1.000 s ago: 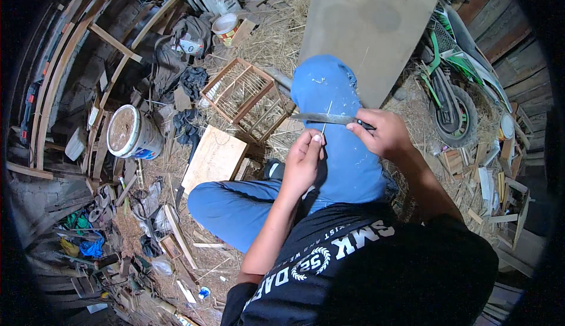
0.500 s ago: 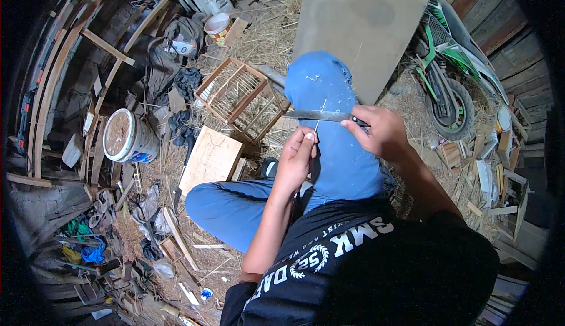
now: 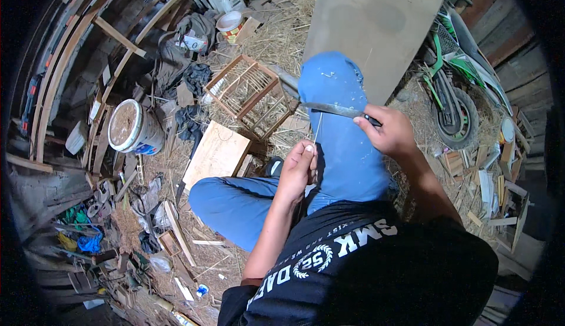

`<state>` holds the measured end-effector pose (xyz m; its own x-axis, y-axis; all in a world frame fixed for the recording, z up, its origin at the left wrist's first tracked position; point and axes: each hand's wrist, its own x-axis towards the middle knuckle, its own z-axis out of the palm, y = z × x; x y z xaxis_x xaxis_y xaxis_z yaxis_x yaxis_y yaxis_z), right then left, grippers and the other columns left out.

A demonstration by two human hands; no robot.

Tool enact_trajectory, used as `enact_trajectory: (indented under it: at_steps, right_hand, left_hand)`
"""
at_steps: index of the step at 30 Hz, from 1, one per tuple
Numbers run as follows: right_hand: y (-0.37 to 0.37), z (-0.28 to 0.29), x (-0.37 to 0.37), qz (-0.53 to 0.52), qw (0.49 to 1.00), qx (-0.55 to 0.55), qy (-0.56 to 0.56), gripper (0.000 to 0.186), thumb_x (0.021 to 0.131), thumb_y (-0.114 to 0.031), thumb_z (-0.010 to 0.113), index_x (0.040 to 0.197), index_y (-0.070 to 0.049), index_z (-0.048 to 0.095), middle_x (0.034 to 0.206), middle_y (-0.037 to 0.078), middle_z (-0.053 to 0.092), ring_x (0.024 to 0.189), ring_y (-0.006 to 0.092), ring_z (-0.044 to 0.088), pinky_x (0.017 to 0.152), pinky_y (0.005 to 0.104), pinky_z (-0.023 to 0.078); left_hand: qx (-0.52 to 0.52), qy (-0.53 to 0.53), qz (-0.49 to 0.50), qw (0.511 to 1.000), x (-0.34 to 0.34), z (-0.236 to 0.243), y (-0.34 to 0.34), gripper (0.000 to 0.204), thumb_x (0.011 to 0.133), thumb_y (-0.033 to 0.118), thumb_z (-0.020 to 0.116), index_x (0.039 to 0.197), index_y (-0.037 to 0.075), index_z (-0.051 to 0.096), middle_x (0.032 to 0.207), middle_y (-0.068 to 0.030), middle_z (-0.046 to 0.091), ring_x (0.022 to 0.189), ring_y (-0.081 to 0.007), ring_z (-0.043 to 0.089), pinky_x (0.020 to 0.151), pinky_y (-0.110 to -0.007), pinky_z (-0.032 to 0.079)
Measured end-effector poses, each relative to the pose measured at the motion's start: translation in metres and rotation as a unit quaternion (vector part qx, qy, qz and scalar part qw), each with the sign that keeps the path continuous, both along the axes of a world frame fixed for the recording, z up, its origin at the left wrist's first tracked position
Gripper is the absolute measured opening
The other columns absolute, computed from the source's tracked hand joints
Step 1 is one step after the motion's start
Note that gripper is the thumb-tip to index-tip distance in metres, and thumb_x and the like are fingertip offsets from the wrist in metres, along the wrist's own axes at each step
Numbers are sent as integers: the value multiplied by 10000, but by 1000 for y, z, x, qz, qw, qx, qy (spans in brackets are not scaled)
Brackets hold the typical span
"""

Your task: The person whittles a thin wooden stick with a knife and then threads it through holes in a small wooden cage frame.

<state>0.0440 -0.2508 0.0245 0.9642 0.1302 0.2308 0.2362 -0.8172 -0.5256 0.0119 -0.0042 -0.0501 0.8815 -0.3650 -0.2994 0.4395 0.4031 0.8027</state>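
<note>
My right hand [image 3: 389, 129] is closed round the dark handle of a knife [image 3: 336, 110], its long blade pointing left across my raised knee. Between the pinched thumb and fingers of my left hand [image 3: 300, 166] is a thin pale wooden stick [image 3: 318, 128]. It stands up from my fingertips, and its upper end reaches the blade. Whether the edge bites into it I cannot tell. Small pale shavings [image 3: 344, 88] cling to the blue trousers over the knee. Left of the knee, a small wooden cage with thin bars [image 3: 254, 97] lies tilted on the straw.
A flat wooden block [image 3: 215, 154] sits by my folded leg. Farther left stands a dirty white bucket [image 3: 136, 128]. A large board [image 3: 376, 25] lies ahead, with a green and white motorbike [image 3: 453, 90] at the right. Wood scraps [image 3: 176, 237] and straw litter the floor.
The knife has moved up the stick, away from my left hand, toward its far end. My left hand keeps its pinch. The whole view has shifted slightly.
</note>
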Motion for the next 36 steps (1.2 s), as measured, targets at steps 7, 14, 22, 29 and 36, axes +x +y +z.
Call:
enact_trajectory:
  at_steps: [7, 14, 22, 29, 36]
  right_hand:
    - [10, 16, 7, -38, 999, -1, -33, 322, 928, -371, 707, 873, -57, 660, 811, 160, 678, 717, 374, 675, 619, 444, 514]
    - [67, 43, 66, 35, 984, -63, -162, 319, 914, -381, 722, 849, -76, 652, 771, 139, 665, 693, 361, 665, 600, 452, 503]
    - [192, -15, 172, 326, 928, -178, -21, 298, 932, -353, 649, 950, -63, 715, 821, 185, 694, 773, 410, 672, 714, 529, 532]
    - [313, -171, 171, 426, 879, -191, 99, 275, 923, -268, 631, 1003, -19, 715, 1027, 273, 685, 936, 441, 671, 878, 525, 528]
    - [352, -211, 138, 401, 891, -184, 108, 292, 933, -308, 650, 979, -37, 750, 1006, 242, 701, 968, 421, 683, 876, 513, 543]
  left_hand:
    - [-130, 41, -8, 991, -5, 18, 32, 175, 1106, 282, 468, 1050, 128, 527, 640, 67, 310, 452, -46, 233, 413, -241, 193]
    - [-181, -10, 46, 982, -18, 36, 61, 169, 1106, 277, 474, 1056, 125, 529, 640, 76, 299, 460, -38, 226, 413, -234, 182]
    - [-156, -51, 197, 966, -42, 49, 106, 120, 1101, 250, 492, 1064, 140, 520, 656, 76, 312, 487, -37, 229, 439, -227, 188]
    - [-136, -67, 314, 937, -71, 49, 139, 89, 1084, 233, 535, 1062, 148, 529, 647, 76, 327, 475, -35, 231, 431, -225, 193]
    - [-37, -64, 381, 922, -91, 54, 157, 78, 1086, 233, 537, 1085, 156, 529, 652, 74, 362, 479, -31, 258, 437, -228, 208]
